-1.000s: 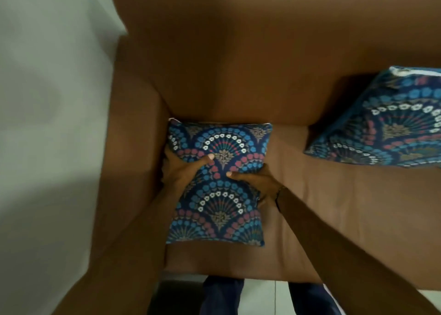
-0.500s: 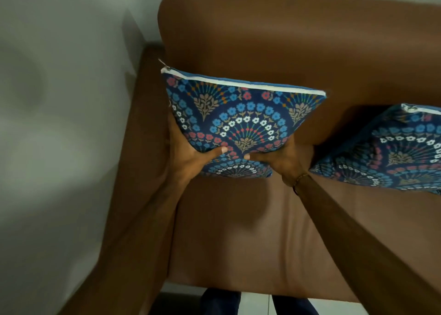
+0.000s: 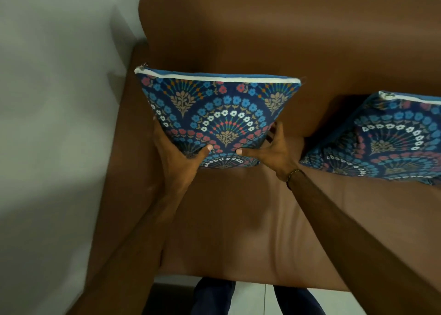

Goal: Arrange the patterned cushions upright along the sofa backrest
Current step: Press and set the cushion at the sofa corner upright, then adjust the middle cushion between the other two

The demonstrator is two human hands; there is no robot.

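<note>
A blue cushion (image 3: 217,114) with a fan-and-flower pattern stands upright at the left end of the brown sofa, its white zip edge on top, leaning toward the backrest (image 3: 274,35). My left hand (image 3: 177,152) grips its lower left side, thumb on the front. My right hand (image 3: 274,151) holds its lower right side, thumb pressed on the front. A second cushion (image 3: 386,140) of the same pattern leans against the backrest at the right, cut off by the frame edge.
The sofa's left armrest (image 3: 119,152) runs beside a grey wall (image 3: 52,99). The brown seat (image 3: 238,219) stretches in front of the cushions. My legs in dark trousers (image 3: 214,298) stand on a pale tiled floor at the sofa's front edge.
The left cushion lay flat on the seat a second ago. Both hands tipped it up onto its lower edge, and since half a second ago it has stood nearly the same.
</note>
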